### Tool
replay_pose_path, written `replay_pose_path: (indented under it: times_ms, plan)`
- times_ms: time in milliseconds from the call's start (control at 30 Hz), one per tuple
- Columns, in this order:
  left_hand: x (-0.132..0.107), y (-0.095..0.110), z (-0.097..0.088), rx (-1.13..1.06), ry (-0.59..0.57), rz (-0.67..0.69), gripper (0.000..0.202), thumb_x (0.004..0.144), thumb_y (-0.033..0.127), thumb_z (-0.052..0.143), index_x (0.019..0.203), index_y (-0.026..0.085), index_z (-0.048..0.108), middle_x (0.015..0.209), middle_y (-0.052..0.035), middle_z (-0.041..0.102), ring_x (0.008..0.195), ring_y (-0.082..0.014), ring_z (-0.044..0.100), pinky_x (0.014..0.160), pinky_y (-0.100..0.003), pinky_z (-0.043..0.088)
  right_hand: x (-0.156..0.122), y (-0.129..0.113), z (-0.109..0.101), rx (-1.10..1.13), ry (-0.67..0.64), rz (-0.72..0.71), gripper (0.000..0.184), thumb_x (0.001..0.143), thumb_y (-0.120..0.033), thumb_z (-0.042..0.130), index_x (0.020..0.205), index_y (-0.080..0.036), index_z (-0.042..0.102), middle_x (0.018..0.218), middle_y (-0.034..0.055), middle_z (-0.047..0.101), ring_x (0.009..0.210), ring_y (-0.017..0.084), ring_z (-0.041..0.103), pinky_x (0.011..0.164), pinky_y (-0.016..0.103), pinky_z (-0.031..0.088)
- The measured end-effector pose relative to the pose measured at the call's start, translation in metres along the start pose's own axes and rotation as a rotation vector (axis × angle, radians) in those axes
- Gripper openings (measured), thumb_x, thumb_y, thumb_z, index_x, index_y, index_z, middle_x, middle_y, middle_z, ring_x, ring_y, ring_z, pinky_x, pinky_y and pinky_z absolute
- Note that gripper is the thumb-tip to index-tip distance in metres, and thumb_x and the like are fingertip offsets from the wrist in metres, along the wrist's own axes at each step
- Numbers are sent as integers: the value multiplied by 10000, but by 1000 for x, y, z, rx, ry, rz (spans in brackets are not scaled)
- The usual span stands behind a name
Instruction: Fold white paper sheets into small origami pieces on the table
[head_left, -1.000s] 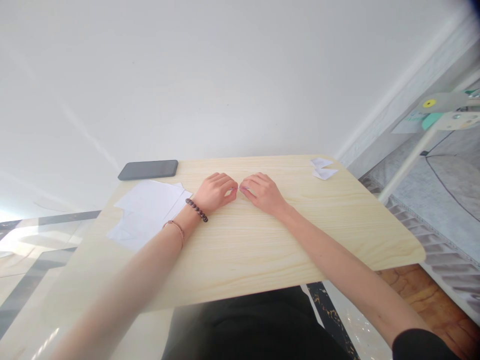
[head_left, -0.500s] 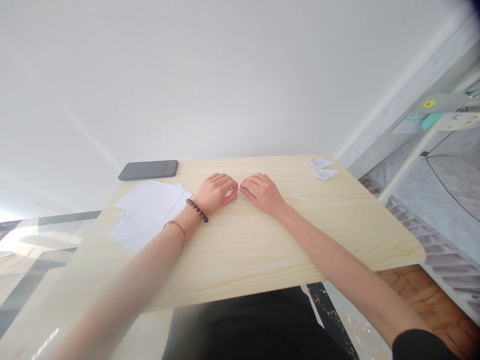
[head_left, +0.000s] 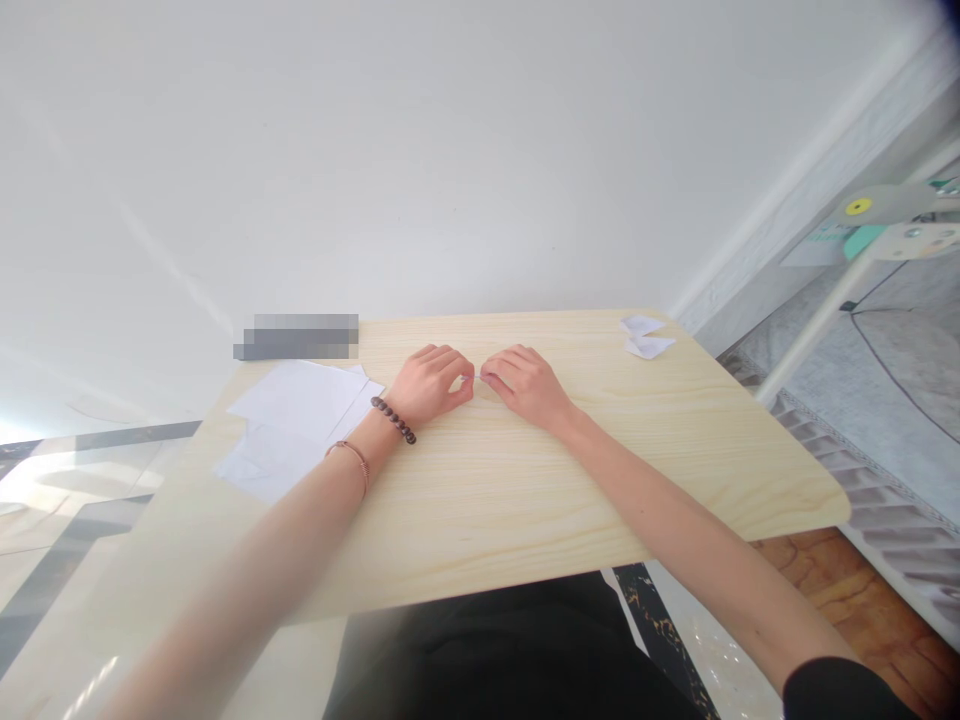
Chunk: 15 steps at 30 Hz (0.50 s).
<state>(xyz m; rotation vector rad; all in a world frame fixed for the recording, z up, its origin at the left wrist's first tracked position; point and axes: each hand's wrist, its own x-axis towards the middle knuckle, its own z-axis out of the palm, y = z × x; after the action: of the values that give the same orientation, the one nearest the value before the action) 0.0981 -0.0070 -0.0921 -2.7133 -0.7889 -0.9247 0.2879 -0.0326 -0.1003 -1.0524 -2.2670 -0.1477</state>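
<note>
Over the middle of the wooden table (head_left: 480, 520), my left hand (head_left: 431, 383) and my right hand (head_left: 525, 383) meet almost fingertip to fingertip. Both are closed in a pinch on a small piece of paper (head_left: 478, 377), of which only a thin pale edge shows between them. My fingers hide the rest of it. Dark beads and a thin bracelet circle my left wrist. Left of that wrist lie several loose white paper sheets (head_left: 296, 405), overlapping one another. Two small folded papers (head_left: 649, 346) rest at the far right corner.
A dark flat object, blurred out by pixel blocks (head_left: 300, 340), lies at the table's back left corner. The white wall (head_left: 465, 180) rises right behind the table. To the right stands a pale metal pole (head_left: 817, 330) with a grey and green fitting.
My hands have drawn slightly apart, and a little more of the paper's edge shows between the fingertips. The sheets and folded papers have stayed in place.
</note>
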Motion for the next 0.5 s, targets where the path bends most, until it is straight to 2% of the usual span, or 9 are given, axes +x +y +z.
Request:
replay_pose_path:
  times_ms: [200,500]
  plan:
    - [1,2,-1,-7,-18,25,109,766,174,453,780,167,561,758,-22,606,760,-140,539,713,-283,394,1,-2,2,-3,4,-43,207,866,-285,377,852,-191,560,866,38,613,848,165,480,737,309,329]
    - [0,1,1,6,-2,-10,106,756,185,463,772,169,566,770,-31,605,732,-136,536,697,-283,393,1,-3,-1,-4,-17,-7,205,875,-254,349,845,-183,540,861,42,607,845,166,476,742,306,321]
